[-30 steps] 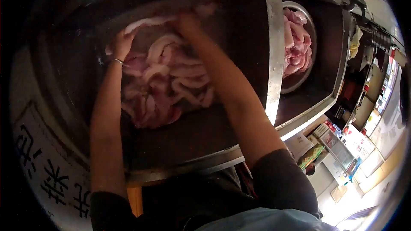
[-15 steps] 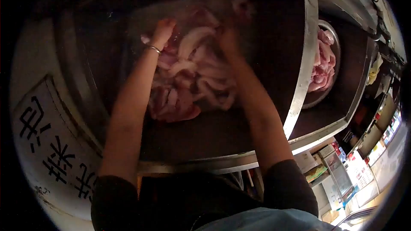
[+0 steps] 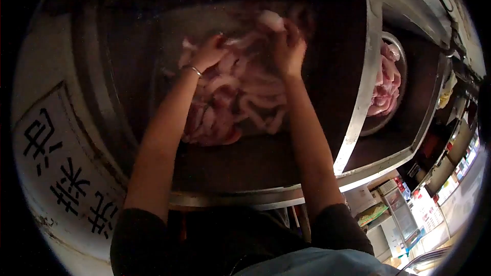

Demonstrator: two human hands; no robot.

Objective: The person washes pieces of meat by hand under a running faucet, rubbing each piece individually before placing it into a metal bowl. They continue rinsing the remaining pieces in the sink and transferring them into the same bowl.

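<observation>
Several pieces of pink and pale raw meat (image 3: pixel 217 122) lie in water in a dark, deep sink (image 3: pixel 230 166). My left hand (image 3: pixel 208 55), with a bracelet at the wrist, is among the pieces at the left of the pile. Its fingers are curled against the meat, and their tips are partly hidden. On the far right of the pile, my right hand (image 3: pixel 291 53) is closed, with bent fingers, on a pale piece of meat (image 3: pixel 271 20). Dim light and water blur the outlines around both hands.
Right of the metal divider (image 3: pixel 362 87), a second basin holds a round metal bowl (image 3: pixel 401 66) with more raw meat (image 3: pixel 386 82). A metal rim (image 3: pixel 261 198) runs along the sink's near edge. A sign with dark characters (image 3: pixel 66 158) is at the left.
My right hand has come up out of the dark area with a pale piece of meat at its fingers. My left hand has shifted right and slightly nearer, over the pile.
</observation>
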